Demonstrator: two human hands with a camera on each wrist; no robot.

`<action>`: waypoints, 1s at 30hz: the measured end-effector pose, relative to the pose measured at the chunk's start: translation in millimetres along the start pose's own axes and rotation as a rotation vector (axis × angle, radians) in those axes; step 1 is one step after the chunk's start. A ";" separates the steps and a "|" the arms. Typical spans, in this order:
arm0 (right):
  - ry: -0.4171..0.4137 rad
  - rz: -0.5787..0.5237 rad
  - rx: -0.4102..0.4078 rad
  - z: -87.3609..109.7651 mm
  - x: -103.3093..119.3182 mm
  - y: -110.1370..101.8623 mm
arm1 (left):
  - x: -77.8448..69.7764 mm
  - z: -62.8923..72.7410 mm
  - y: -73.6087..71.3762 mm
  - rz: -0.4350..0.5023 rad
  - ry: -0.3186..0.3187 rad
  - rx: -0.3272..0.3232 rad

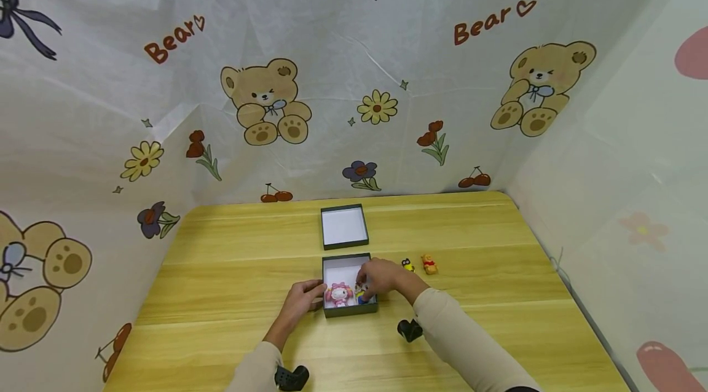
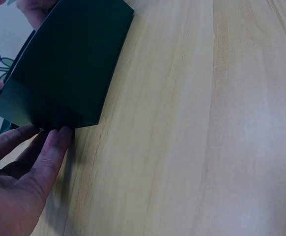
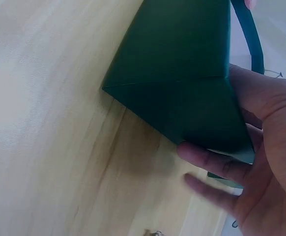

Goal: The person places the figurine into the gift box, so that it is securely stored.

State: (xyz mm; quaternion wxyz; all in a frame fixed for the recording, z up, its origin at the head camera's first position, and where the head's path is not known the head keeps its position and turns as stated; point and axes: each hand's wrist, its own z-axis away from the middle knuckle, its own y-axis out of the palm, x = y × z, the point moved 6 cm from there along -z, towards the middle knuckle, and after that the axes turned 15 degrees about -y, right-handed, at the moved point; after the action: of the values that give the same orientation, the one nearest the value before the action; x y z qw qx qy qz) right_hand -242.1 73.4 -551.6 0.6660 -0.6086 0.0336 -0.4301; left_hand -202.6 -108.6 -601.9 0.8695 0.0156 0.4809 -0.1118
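Observation:
An open dark green box (image 1: 350,311) with a white inside stands on the table. In it, a pink figurine (image 1: 339,295) sits at the left. A small figurine with blue and yellow parts (image 1: 361,295) is at the right, partly covered by my right hand (image 1: 378,276), which holds it with thumb and forefinger. The right wrist view shows other fingers of that hand outside the box wall (image 3: 182,113); the figurine is hidden there. My left hand (image 1: 303,298) holds the box's left side, its fingertips (image 2: 63,133) against the outer wall and the thumb near the rim.
Behind the box lies a dark-rimmed lid (image 1: 344,227), white inside up. Right of the box stand a small yellow and black figurine (image 1: 407,265) and an orange bear figurine with a red top (image 1: 429,265). A bear-print sheet (image 1: 326,72) hangs behind the wooden table (image 1: 470,232).

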 end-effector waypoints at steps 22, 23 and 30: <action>-0.147 -0.223 -0.158 22.0 0.4 -38.3 | -18.4 16.8 3.1 0.005 -0.001 0.025; -0.150 -0.252 -0.180 24.2 -2.4 -39.9 | -21.5 20.3 3.5 0.005 -0.002 0.027; -0.163 -0.434 -0.366 44.6 -22.2 -53.5 | -31.1 34.0 4.1 -0.003 0.004 0.020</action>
State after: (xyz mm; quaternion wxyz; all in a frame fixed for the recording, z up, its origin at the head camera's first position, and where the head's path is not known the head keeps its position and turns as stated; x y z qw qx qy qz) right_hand -259.1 127.9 -505.9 0.4382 -0.7441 -0.0742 -0.4989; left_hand -189.3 -103.6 -557.8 0.8681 0.0238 0.4816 -0.1177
